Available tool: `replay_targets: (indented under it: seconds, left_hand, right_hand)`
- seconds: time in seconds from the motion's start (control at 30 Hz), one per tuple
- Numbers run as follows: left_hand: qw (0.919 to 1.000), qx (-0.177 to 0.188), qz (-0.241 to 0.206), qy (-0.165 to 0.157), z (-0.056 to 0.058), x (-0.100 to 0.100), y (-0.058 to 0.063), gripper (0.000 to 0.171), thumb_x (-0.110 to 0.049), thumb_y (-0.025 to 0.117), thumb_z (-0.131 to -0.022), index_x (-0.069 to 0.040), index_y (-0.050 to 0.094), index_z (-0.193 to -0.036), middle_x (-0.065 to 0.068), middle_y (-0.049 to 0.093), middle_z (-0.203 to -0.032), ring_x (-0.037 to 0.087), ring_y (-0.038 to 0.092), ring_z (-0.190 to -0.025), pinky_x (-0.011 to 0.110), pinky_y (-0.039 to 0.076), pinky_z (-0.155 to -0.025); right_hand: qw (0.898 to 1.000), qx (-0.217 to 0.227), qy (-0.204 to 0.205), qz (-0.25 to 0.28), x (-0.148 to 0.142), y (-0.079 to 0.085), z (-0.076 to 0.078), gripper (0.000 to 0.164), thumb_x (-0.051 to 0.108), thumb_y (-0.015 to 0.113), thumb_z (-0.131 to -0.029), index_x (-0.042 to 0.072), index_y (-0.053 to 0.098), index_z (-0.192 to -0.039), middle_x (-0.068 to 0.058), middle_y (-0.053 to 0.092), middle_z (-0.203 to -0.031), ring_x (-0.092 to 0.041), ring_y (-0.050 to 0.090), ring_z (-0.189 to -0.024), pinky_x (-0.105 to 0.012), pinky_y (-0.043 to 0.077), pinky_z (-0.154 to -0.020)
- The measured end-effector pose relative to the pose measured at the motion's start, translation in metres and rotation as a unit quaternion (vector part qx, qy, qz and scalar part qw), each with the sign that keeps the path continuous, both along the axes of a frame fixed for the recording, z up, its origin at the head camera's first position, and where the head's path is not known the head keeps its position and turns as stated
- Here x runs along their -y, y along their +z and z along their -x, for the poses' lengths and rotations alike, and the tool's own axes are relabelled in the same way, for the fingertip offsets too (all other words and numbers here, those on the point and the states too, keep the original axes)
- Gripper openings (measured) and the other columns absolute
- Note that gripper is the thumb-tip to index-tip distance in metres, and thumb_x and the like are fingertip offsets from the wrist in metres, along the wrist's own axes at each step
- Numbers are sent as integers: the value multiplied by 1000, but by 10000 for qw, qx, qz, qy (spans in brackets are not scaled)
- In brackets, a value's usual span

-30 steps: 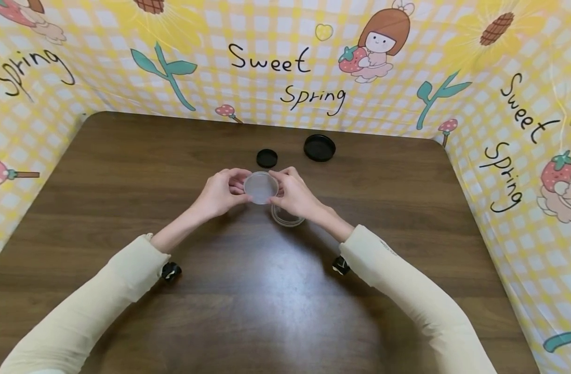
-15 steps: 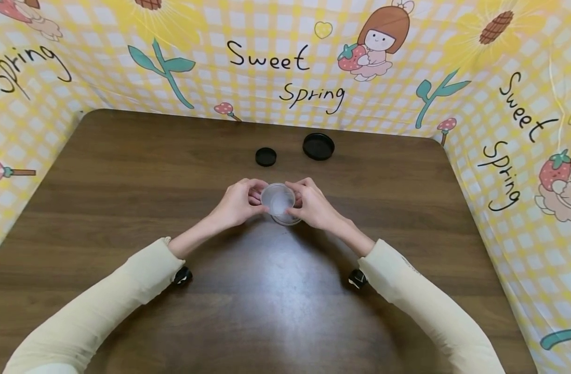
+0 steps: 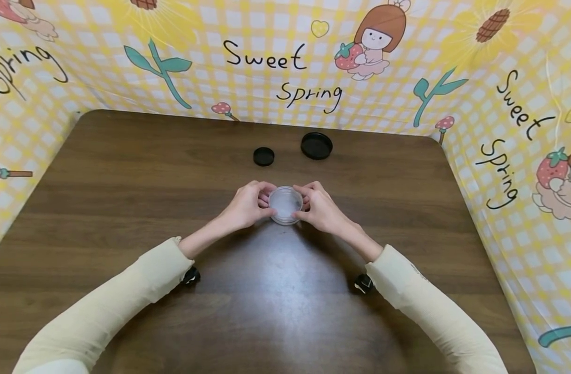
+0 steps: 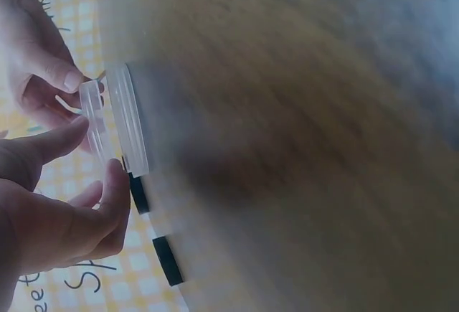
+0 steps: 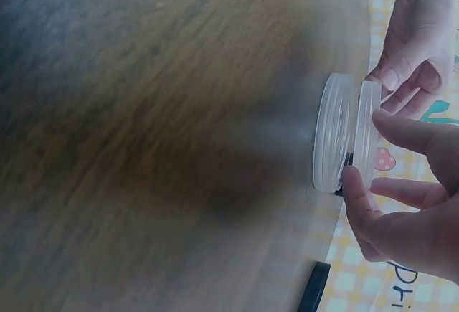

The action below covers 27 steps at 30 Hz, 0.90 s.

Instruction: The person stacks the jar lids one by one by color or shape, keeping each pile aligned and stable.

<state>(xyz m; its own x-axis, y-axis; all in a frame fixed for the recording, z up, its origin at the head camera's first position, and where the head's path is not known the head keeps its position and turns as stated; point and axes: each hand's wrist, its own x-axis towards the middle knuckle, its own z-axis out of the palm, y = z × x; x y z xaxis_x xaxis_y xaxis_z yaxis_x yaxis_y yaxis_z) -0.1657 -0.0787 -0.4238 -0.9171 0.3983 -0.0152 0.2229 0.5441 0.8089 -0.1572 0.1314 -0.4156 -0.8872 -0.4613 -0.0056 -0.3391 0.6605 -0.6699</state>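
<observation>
My left hand (image 3: 251, 204) and right hand (image 3: 319, 209) pinch a shallow, round clear plastic dish (image 3: 286, 201) from opposite sides. Thumbs are at its near edge and fingers at its far edge. Directly under it, a wider clear round container (image 5: 332, 136) stands on the table, mostly covered by the held dish in the head view. Both wrist views show the dish (image 4: 92, 107) held level, with a narrow gap over the container's rim.
Beyond the hands lie a small black round lid (image 3: 264, 156) and a larger black round lid (image 3: 316, 146). The brown wooden table (image 3: 126, 171) is bordered at the back and sides by a yellow checked cloth (image 3: 257, 31).
Both hands have carried the clear dish to the right and nearer the body, from beside the container to over it. The black lids have stayed put.
</observation>
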Motion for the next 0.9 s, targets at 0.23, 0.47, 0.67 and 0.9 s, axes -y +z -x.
replay_targets:
  seconds: [0.23, 0.47, 0.67, 0.9]
  left_hand:
    - [9999, -33, 87, -71, 0, -3, 0, 47, 0, 80, -76, 9, 60, -118, 20, 56, -101, 25, 63, -87, 27, 55, -75]
    - [9999, 46, 114, -37, 0, -3, 0, 47, 1, 79, -76, 9, 60, -119, 21, 55, -104, 25, 63, -88, 27, 54, -77]
    - [9999, 36, 97, -37, 1, -3, -4, 47, 1, 79, -76, 8, 60, -118, 20, 55, -105, 24, 63, -89, 28, 54, -78]
    - [9999, -2, 146, -65, 1, -3, -3, 51, 0, 79, -76, 8, 58, -121, 21, 55, -108, 25, 62, -91, 28, 54, -79]
  right_hand:
    - [9999, 143, 17, -10, -2, -1, 0, 63, 5, 76, -82, -10, 47, -136, -25, 43, -122, -26, 64, -93, -29, 53, -78]
    - [9998, 187, 40, -8, -2, -3, 0, 63, 4, 75, -82, -10, 46, -136, -25, 42, -123, -28, 55, -108, -27, 52, -77]
    - [9996, 271, -2, -11, -1, -4, -1, 64, 3, 75, -83, -10, 45, -138, -25, 42, -124, -26, 62, -97, -25, 53, -75]
    - [9997, 218, -5, -114, 0, -4, -1, 65, 4, 75, -83, -10, 44, -138, -25, 43, -124, -26, 59, -99, -26, 52, -76]
